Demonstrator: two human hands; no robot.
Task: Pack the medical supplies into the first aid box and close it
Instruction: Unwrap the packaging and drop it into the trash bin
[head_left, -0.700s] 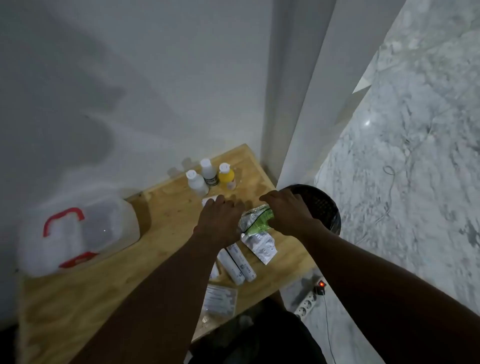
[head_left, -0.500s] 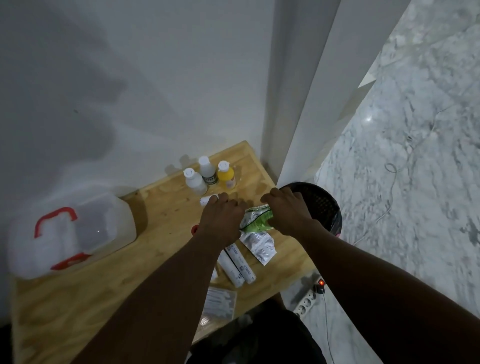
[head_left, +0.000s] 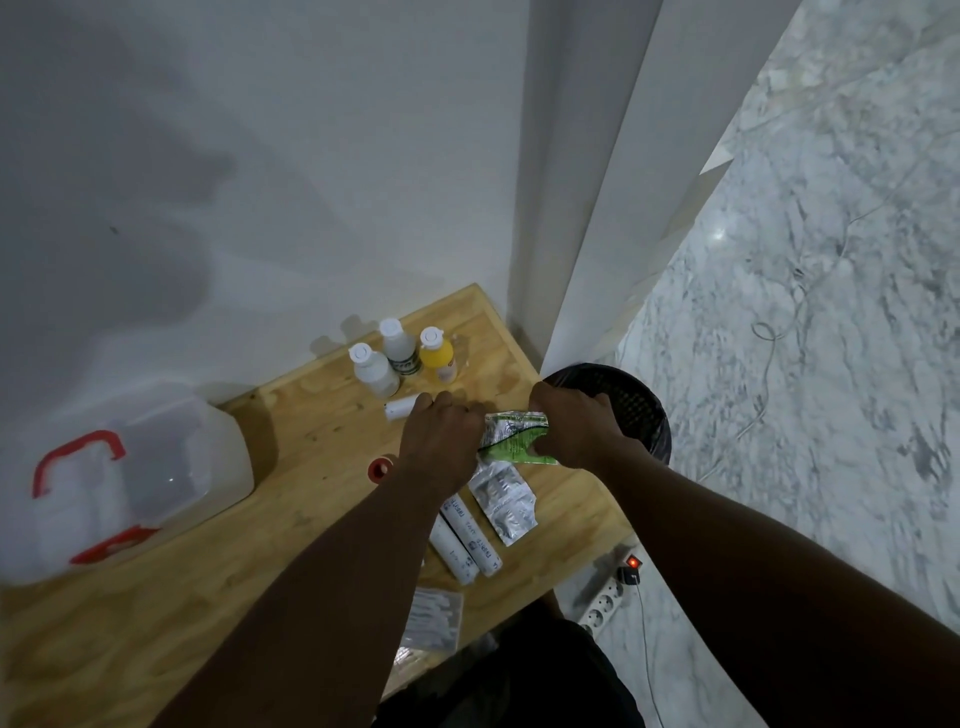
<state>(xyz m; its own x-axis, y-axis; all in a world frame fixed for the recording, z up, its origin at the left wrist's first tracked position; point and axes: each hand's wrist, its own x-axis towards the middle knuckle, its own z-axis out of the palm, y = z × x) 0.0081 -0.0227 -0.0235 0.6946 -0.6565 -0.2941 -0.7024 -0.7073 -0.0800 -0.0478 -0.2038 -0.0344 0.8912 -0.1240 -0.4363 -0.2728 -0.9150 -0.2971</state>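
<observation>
**Plywood counter with supplies still unpacked; first aid box standing closed**

Plywood counter (head_left: 218, 587) carries nearly every supply in the open, so the packing appears barely begun. At the far left sits the first aid box (head_left: 130, 483), translucent white with red handle and red latch; its lid looks down, and nothing can be made out inside through the cloudy wall. Near the wall stand 3 bottles: 2 white bottles (head_left: 373, 368) and 1 yellow bottle (head_left: 438, 354), touching or nearly so. Just in front of them lies a small white roll (head_left: 401, 407), and a red-cored tape roll (head_left: 378, 467) lies beside the left forearm. Nearer the onlooker lie silver blister packs (head_left: 506, 501), 2 white tubes (head_left: 470, 540) side by side, and a clear sachet (head_left: 434, 618) at the counter edge.

Both hands meet above the middle of the counter. The left hand (head_left: 441, 436) and the right hand (head_left: 574, 428) are each clenched on one end of a green-and-white packet (head_left: 514, 436), held clear of the counter and well apart from the box.

Remaining, by this evidence: opening the box, moving every item across, then shutting the lid. A black bin (head_left: 631, 410) stands beyond the counter's right edge.
</observation>
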